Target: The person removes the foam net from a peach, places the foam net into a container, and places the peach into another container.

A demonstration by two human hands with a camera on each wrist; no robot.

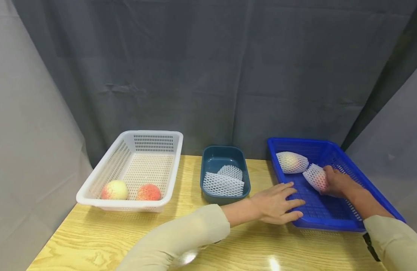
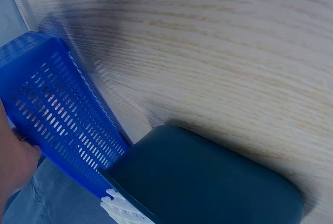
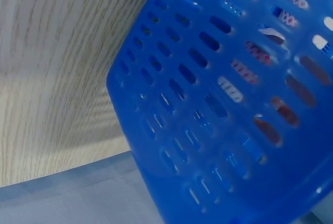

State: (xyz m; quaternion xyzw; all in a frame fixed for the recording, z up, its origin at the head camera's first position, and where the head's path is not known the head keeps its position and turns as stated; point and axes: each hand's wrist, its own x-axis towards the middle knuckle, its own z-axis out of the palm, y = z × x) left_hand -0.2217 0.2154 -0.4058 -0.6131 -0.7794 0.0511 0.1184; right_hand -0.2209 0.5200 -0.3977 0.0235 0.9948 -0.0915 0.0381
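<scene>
In the head view my right hand [image 1: 338, 181] reaches inside the blue basket [image 1: 334, 224] and grips a peach in a white foam net [image 1: 316, 177]. Another netted peach [image 1: 291, 162] lies by the basket's far left corner. My left hand [image 1: 277, 203] is at the near left rim, its fingers spread and nearly straight over the edge. The left wrist view shows part of that hand [image 2: 18, 159] against the slotted wall of the basket [image 2: 67, 115]. Through the slots of the basket wall [image 3: 171, 109] in the right wrist view, bits of pink and white net show.
A dark teal bin [image 1: 224, 149] with white foam nets [image 1: 223, 184] in it stands mid-table. To the left, a white basket [image 1: 127, 203] holds a pale peach [image 1: 115, 190] and a redder peach [image 1: 148, 192]. A grey curtain [image 1: 208, 75] hangs behind the wooden table [image 1: 120, 237].
</scene>
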